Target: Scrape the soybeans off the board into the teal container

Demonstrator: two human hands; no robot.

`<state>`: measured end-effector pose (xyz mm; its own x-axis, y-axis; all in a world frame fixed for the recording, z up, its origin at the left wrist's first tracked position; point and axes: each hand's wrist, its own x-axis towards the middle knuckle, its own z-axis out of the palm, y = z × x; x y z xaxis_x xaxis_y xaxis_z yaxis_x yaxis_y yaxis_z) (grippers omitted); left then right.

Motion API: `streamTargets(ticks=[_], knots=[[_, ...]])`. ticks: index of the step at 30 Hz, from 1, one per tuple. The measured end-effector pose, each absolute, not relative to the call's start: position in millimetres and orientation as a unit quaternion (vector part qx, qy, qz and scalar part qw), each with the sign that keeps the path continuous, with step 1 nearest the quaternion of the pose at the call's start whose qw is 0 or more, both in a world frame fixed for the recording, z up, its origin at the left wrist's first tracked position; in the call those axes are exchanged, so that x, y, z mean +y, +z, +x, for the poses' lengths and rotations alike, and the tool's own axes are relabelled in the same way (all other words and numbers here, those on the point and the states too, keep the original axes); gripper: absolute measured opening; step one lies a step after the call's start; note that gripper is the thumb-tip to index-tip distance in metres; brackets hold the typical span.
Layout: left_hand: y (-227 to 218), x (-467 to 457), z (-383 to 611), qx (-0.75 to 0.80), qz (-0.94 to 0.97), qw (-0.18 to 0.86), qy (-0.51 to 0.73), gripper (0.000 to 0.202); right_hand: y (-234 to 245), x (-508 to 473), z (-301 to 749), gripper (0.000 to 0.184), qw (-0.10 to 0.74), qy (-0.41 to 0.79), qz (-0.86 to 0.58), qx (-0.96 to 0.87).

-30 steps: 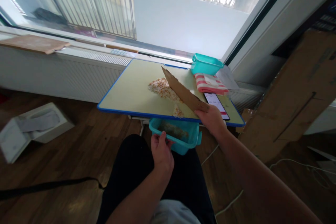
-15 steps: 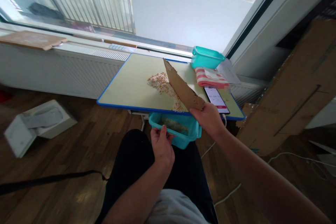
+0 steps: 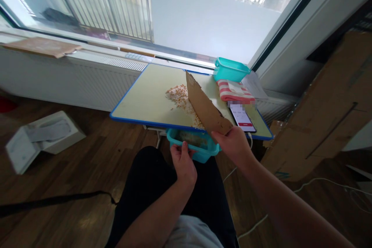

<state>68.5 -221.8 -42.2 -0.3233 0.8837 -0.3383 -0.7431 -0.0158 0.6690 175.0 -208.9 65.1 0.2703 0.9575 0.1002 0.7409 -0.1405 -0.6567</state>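
In the head view, the right hand (image 3: 233,144) pinches the near end of a torn strip of brown cardboard (image 3: 205,105), fingers closed on it. The strip stands on its long edge on the tabletop (image 3: 142,102), running from the near edge back toward the far right corner. Against its left face lies a loose spread of grains (image 3: 181,99), pale and yellowish, trailing along the strip to the near edge of the tabletop.

Just below that near edge, the left hand (image 3: 183,162) grips the near rim of a teal plastic tub (image 3: 194,146), thumb on the rim and the other fingers curled beneath it. Some grain shows inside the tub.

On the right side of the tabletop a smartphone (image 3: 243,119) lies face up with its screen lit, close to the right hand. Behind it sits a folded red-and-white striped cloth (image 3: 235,91), and at the far right corner a second teal tub (image 3: 230,69). A white box (image 3: 40,137) lies open on the wooden floor to the left.
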Motion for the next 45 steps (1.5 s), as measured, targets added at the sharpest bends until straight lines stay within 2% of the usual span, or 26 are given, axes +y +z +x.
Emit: streamTargets(ticks=[9, 15, 21, 25, 28, 32, 35, 38, 45], knots=[[-42.8, -220.1, 66.4, 0.406, 0.09, 0.566, 0.712, 0.026, 60.0, -224.4, 166.8, 0.025, 0.331, 0.173, -0.715, -0.591], [-40.1, -219.0, 60.9, 0.407, 0.087, 0.564, 0.713, 0.027, 62.3, -231.6, 174.3, 0.027, 0.303, 0.124, -0.735, -0.593], [-38.5, -214.5, 49.4, 0.423, 0.057, 0.567, 0.705, 0.026, 87.5, -206.2, 193.0, 0.028, 0.391, 0.066, -0.693, -0.602], [-43.9, -211.8, 36.6, 0.424, 0.045, 0.569, 0.703, 0.026, 101.1, -124.5, 168.8, 0.027, 0.448, 0.197, -0.619, -0.614], [-48.4, -209.9, 27.0, 0.439, 0.033, 0.568, 0.696, 0.025, 99.7, -44.8, 126.0, 0.023, 0.439, 0.334, -0.487, -0.677], [-50.0, -207.1, 14.3, 0.437, 0.004, 0.561, 0.703, 0.025, 82.1, 25.9, 74.3, 0.017, 0.381, 0.503, -0.318, -0.707], [-49.9, -206.4, 6.8, 0.44, -0.018, 0.556, 0.705, 0.025, 64.5, 35.9, 61.9, 0.014, 0.308, 0.541, -0.319, -0.715], [-51.6, -206.7, 4.1, 0.444, -0.02, 0.551, 0.706, 0.026, 52.4, 26.4, 70.5, 0.018, 0.27, 0.555, -0.313, -0.722], [-53.8, -211.6, 6.1, 0.429, 0.004, 0.562, 0.707, 0.021, 52.3, 4.9, 101.9, 0.028, 0.27, 0.556, -0.313, -0.721]])
